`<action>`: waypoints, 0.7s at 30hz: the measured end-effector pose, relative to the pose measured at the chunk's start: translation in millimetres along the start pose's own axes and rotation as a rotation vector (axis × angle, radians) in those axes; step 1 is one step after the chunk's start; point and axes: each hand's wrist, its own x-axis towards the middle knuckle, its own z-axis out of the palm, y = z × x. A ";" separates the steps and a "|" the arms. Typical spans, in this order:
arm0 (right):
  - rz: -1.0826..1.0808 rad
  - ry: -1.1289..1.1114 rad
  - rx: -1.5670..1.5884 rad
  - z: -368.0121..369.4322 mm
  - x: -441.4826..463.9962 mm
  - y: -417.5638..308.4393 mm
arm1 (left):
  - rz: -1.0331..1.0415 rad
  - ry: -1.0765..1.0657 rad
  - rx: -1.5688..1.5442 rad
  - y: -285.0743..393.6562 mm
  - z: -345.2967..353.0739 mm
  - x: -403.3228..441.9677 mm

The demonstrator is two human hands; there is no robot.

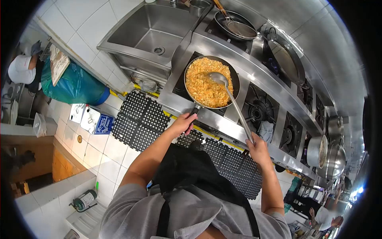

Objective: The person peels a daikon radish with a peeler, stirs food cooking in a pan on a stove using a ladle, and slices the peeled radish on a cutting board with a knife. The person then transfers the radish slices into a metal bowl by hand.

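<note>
A round pan [236, 81] full of orange-yellow rice [203, 79] sits on a burner of the steel stove. My left hand [184, 124] is closed around the pan's dark handle [194, 110]. With my right hand [258, 149] I grip the end of a long metal ladle [234, 102]. The ladle's bowl rests face down on the rice, right of its middle.
Beyond the pan is a steel sink [151, 30]. More pans [234, 26] stand on the rear burners, and pots [317, 151] at the far right. A green-bagged bin [71, 85] is at left. Other people [24, 68] are at both edges.
</note>
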 end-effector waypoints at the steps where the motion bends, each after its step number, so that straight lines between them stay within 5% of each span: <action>1: -0.028 0.010 0.109 -5.8 -1.8 -5.2 | 0.010 -0.037 0.005 -1.7 -3.5 3.4; 3: 0.149 -0.047 0.078 -7.3 -18.9 -29.1 | -0.038 -0.067 0.013 4.9 -7.1 -2.7; 5: 0.489 -0.140 0.518 -1.9 -33.4 -61.7 | -0.078 -0.091 0.019 7.0 -25.7 -6.1; 9: 0.299 0.068 0.825 76.2 -43.6 -73.5 | -0.047 -0.174 0.141 10.8 -115.1 -27.2; 11: 0.606 0.041 1.010 96.0 -41.0 -101.5 | -0.040 -0.181 0.134 20.9 -172.5 -47.5; 15: 0.747 -0.002 1.539 135.8 -33.5 -190.1 | -0.038 0.040 -0.047 43.0 -280.6 -114.1; 18: 0.606 0.045 1.669 143.0 -21.0 -235.9 | -0.048 0.094 0.005 34.3 -390.7 -114.2; 21: 0.531 0.051 1.756 144.8 -9.2 -272.4 | -0.071 0.109 0.108 77.6 -420.9 -107.2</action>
